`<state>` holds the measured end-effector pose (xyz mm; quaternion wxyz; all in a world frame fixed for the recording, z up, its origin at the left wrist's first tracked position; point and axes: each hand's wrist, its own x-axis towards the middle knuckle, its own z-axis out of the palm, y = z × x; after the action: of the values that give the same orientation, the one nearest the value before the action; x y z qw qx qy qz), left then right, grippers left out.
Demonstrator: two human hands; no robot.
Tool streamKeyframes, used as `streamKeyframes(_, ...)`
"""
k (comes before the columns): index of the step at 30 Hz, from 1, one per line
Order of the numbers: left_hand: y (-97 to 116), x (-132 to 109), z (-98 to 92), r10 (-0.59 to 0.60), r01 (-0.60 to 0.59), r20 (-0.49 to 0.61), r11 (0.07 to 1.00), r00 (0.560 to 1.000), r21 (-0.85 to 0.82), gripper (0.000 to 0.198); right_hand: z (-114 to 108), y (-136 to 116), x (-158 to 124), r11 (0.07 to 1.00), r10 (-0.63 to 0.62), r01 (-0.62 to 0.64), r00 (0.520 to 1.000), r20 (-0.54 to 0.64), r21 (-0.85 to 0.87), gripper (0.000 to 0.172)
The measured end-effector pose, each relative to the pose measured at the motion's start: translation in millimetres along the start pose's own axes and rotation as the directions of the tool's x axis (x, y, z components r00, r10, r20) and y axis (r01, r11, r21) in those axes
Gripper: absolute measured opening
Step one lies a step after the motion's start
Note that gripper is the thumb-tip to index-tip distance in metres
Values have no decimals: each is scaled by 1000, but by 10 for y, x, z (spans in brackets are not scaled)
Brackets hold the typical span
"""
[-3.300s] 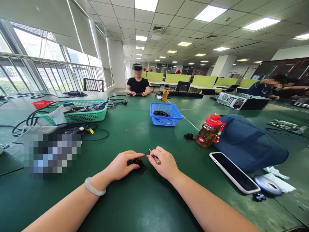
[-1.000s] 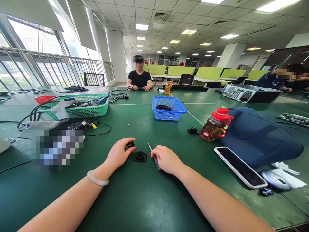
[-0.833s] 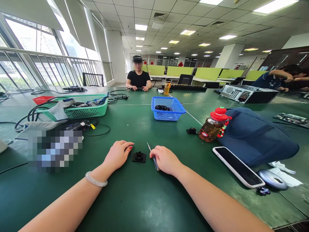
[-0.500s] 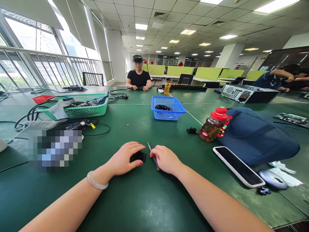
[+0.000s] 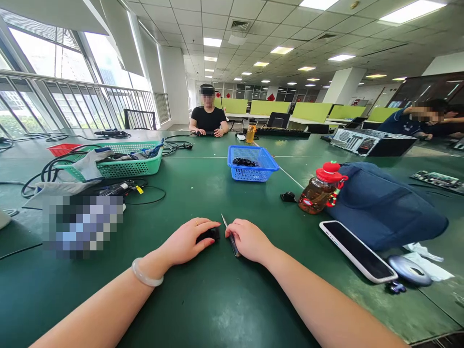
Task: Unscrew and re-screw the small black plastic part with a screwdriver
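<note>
Ahead, blue basket [image 5: 250, 175]: black parts [image 5: 243, 162]; left hand [image 5: 186, 240] clasping block [image 5: 215, 234], right hand [image 5: 251, 240] pinching tool [image 5: 234, 249].

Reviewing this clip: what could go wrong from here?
The slim, pointed metal tool in the right hand could prick the nearby left hand. The small black part, partly covered by the left hand, might slip. If knocked, the clear, red-lidded bottle could tip.
</note>
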<state>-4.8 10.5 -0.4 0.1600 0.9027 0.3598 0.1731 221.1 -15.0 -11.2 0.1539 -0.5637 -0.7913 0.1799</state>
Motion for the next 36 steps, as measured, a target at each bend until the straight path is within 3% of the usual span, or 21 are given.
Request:
streamKeyframes(4,14,-6,-19,22,-23,-65,1000,998,-4,38,7,9,0,1000,-4,4,1000,-3,-8,30)
streamKeyframes(7,27,1,-35,5,-1,-178,1000,984,25,38,9,12,1,1000,-9,9,1000,2,-11,29)
streamKeyframes(10,11,22,-39,-86,113,-302,991,949,71,39,2,8,4,1000,4,-4,1000,11,0,29)
streamKeyframes(13,-73,48,-13,-191,245,-353,963,916,114,40,-9,3,3,1000,14,-14,1000,15,5,30)
streamKeyframes(19,-270,68,55,-363,380,-187,923,913,63,46,-31,-18,-10,1000,16,-16,1000,26,12,30)
streamKeyframes(24,-204,38,38,-219,227,-128,972,967,53,47,-23,-14,-4,1000,-1,1,1000,16,-2,30)
streamKeyframes(27,-118,15,40,-68,67,13,996,998,61,44,-6,3,5,1000,-3,3,1000,8,3,29)
streamKeyframes(30,-68,9,66,16,-25,105,996,994,89,42,0,12,7,1000,-6,6,1000,-1,10,29)
streamKeyframes(36,-70,9,54,-70,61,86,992,994,108,42,-23,-21,-11,1000,3,-4,1000,14,13,29)
